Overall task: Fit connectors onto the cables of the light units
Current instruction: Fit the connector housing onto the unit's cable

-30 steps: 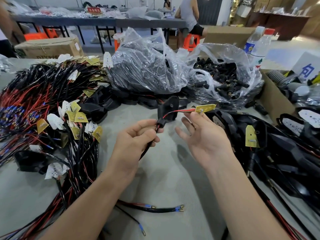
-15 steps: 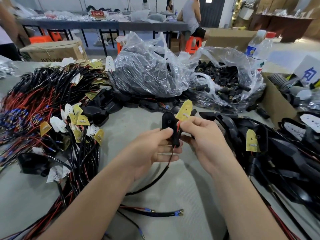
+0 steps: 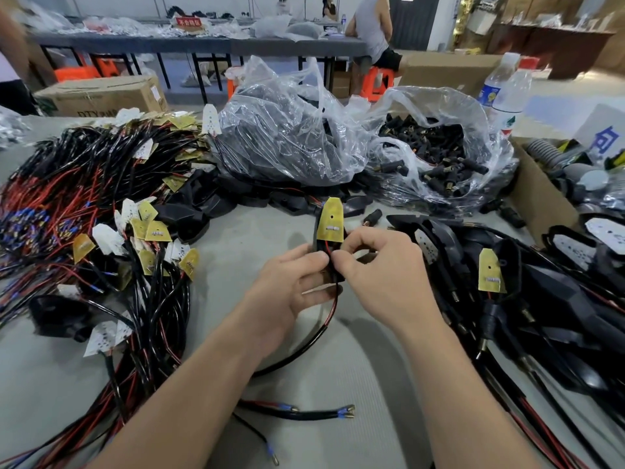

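Note:
Over the middle of the grey table both hands hold one light unit (image 3: 330,221), a yellow board standing up out of a black housing. My left hand (image 3: 293,285) grips the black housing from the left. My right hand (image 3: 382,269) pinches the red and black wires just under the board. The unit's cable (image 3: 314,336) hangs down from the hands and curves left over the table. A clear bag of black connectors (image 3: 436,157) lies open at the back right. The housing's lower part is hidden by my fingers.
A heap of cabled units with yellow and white boards (image 3: 101,225) fills the left. Black finished units (image 3: 541,306) pile up on the right. A second clear bag (image 3: 287,137), a water bottle (image 3: 504,93) and a cardboard box (image 3: 537,201) stand behind. Loose cables with blue terminals (image 3: 304,412) lie near me.
The hands came together: the right hand swung the yellow board from lying sideways to standing upright on the housing, and now pinches the wires below it while the left hand closed on the housing.

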Tool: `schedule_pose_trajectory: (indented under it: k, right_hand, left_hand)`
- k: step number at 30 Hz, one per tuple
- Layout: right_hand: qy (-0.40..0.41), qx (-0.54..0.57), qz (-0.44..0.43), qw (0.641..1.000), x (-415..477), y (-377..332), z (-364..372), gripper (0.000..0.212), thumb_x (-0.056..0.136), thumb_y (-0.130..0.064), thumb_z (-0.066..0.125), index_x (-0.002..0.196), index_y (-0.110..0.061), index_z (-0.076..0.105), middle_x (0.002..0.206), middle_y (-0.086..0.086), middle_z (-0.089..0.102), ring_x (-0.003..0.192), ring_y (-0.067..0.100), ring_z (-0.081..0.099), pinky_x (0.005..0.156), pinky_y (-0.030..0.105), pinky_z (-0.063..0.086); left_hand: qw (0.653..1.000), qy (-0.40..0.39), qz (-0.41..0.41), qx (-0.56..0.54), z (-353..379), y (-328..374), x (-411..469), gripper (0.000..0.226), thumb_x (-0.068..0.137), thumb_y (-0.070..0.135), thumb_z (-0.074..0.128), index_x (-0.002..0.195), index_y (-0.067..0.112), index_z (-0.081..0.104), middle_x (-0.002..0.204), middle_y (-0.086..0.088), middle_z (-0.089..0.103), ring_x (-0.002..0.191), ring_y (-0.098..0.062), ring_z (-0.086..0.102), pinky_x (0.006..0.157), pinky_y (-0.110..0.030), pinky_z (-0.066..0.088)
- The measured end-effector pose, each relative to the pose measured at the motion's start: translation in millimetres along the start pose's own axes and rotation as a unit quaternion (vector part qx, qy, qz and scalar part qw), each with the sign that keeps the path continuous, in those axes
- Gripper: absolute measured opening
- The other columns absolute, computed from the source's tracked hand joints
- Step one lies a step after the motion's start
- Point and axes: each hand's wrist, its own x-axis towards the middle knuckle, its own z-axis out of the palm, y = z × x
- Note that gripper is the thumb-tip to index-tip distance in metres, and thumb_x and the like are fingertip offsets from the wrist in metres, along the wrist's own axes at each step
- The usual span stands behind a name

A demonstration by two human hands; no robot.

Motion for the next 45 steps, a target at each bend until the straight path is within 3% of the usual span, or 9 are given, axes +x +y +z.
schedule_pose_trajectory:
  k: [4, 9, 13, 16, 23, 31, 39, 42, 45]
  right_hand:
    - [0.040, 0.095, 0.001, 0.995, -1, -5, 4, 0.010, 0.072, -0.025, 0.077, 0.071, -0.027, 0.067, 0.097, -0.024, 0.073, 0.073, -0.003, 0.067, 0.071, 0.015, 0.048]
    - [0.032, 0.220, 0.064, 0.973, -1, -2, 12, 0.020, 0.074, -0.029, 0.076, 0.089, -0.029, 0.062, 0.096, -0.007, 0.075, 0.087, 0.013, 0.071, 0.087, 0.046, 0.058]
    - [0.051, 0.163, 0.035, 0.985, -1, -5, 15, 0.022, 0.081, -0.037, 0.068, 0.103, -0.040, 0.069, 0.103, -0.019, 0.073, 0.096, -0.001, 0.067, 0.082, 0.022, 0.049]
    - [0.065, 0.171, 0.018, 0.983, -2, -10, 15, 0.014, 0.082, -0.030, 0.067, 0.092, -0.036, 0.075, 0.095, -0.019, 0.074, 0.075, 0.000, 0.067, 0.069, 0.015, 0.050]
    - [0.109, 0.080, 0.009, 0.991, -8, -13, 18, 0.008, 0.078, -0.024, 0.076, 0.076, -0.029, 0.071, 0.105, -0.022, 0.071, 0.105, -0.004, 0.062, 0.095, 0.033, 0.051]
    - [0.164, -0.062, -0.012, 0.984, -17, -20, 32, 0.019, 0.076, -0.021, 0.071, 0.070, -0.019, 0.053, 0.074, -0.008, 0.058, 0.078, 0.011, 0.049, 0.069, 0.029, 0.037]
    - [0.160, -0.110, -0.108, 0.975, -18, -22, 33, 0.012, 0.077, -0.019, 0.064, 0.079, -0.024, 0.075, 0.098, -0.015, 0.075, 0.097, 0.006, 0.053, 0.088, 0.019, 0.027]
    - [0.189, -0.107, -0.109, 0.970, -20, -23, 33, 0.013, 0.078, -0.014, 0.066, 0.080, -0.021, 0.076, 0.099, -0.011, 0.077, 0.092, 0.011, 0.062, 0.089, 0.022, 0.033]
    - [0.130, -0.068, -0.072, 0.987, -22, -24, 30, 0.017, 0.083, -0.017, 0.058, 0.083, -0.023, 0.074, 0.084, -0.010, 0.074, 0.077, 0.014, 0.064, 0.081, 0.032, 0.049]
  left_hand:
    - [0.996, -0.054, -0.001, -0.069, -4, 3, 1, 0.041, 0.096, 0.021, 0.056, 0.135, 0.009, 0.060, 0.134, -0.016, 0.067, 0.123, -0.026, 0.065, 0.096, -0.037, 0.057]
    - [0.997, -0.024, 0.030, -0.072, -10, 8, 3, 0.031, 0.100, 0.012, 0.056, 0.130, 0.012, 0.061, 0.132, -0.008, 0.069, 0.117, -0.018, 0.068, 0.093, -0.032, 0.057]
    - [0.997, 0.046, 0.054, -0.008, -7, 7, 3, 0.034, 0.095, 0.000, 0.061, 0.126, 0.013, 0.065, 0.116, -0.008, 0.074, 0.106, -0.018, 0.072, 0.086, -0.030, 0.060]
    - [0.995, 0.071, 0.065, 0.026, -4, 3, 1, 0.036, 0.091, -0.003, 0.067, 0.124, 0.012, 0.066, 0.112, -0.011, 0.077, 0.105, -0.022, 0.073, 0.083, -0.028, 0.060]
    - [0.985, 0.108, 0.107, 0.077, 1, -2, 0, 0.041, 0.076, 0.007, 0.081, 0.115, 0.016, 0.070, 0.105, -0.009, 0.079, 0.100, -0.024, 0.075, 0.092, -0.038, 0.059]
    - [0.926, 0.176, 0.217, 0.254, 8, -12, 2, 0.038, 0.067, 0.040, 0.077, 0.104, 0.034, 0.068, 0.096, 0.014, 0.077, 0.086, -0.006, 0.074, 0.073, -0.016, 0.056]
    - [0.884, 0.174, 0.250, 0.355, 14, -8, -8, 0.039, 0.095, 0.027, 0.065, 0.127, 0.046, 0.053, 0.088, 0.026, 0.074, 0.078, 0.005, 0.071, 0.066, -0.006, 0.047]
    - [0.875, 0.181, 0.248, 0.376, 18, -9, -10, 0.028, 0.097, 0.031, 0.065, 0.117, 0.048, 0.054, 0.070, 0.026, 0.068, 0.061, 0.004, 0.064, 0.056, -0.007, 0.043]
    - [0.868, 0.213, 0.232, 0.384, 17, -9, -10, 0.027, 0.092, 0.033, 0.068, 0.111, 0.046, 0.055, 0.090, 0.027, 0.073, 0.073, 0.002, 0.070, 0.063, -0.016, 0.051]
